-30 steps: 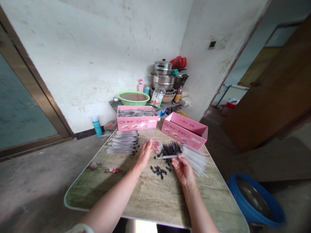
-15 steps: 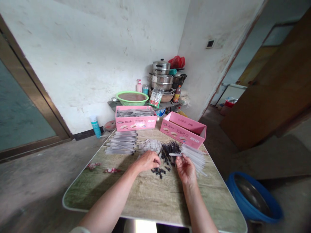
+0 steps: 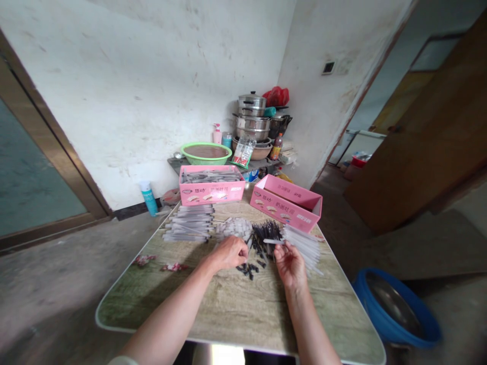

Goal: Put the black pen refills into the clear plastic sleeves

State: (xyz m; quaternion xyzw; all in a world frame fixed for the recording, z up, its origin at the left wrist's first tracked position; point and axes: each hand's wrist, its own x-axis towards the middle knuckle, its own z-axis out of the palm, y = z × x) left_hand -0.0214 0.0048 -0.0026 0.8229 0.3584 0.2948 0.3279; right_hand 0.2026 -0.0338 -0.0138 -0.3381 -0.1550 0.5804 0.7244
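Observation:
My right hand (image 3: 291, 264) pinches a whitish pen barrel (image 3: 269, 241), which points left from the fingertips. Beside that hand, a row of similar translucent barrels (image 3: 307, 248) lies on the table. My left hand (image 3: 232, 252) has its fingers curled together above the small black caps (image 3: 249, 269); whatever is between the fingertips is hidden. Slim black parts (image 3: 267, 234) are heaped between the hands. Behind my left hand is a pile of small white pieces (image 3: 236, 226). Pens with dark ends (image 3: 190, 223) lie stacked to the left.
Two pink boxes stand at the table's back: the left box (image 3: 213, 193) holds many pens, the right box (image 3: 289, 209) is tilted diagonally. Behind them a shelf carries a green basin (image 3: 207, 160) and steel pots (image 3: 252, 124). A blue tub (image 3: 426, 324) sits right of the table (image 3: 243, 314).
My left hand's fingers have curled in more tightly near the black caps. The right hand still holds the pen barrel in about the same place.

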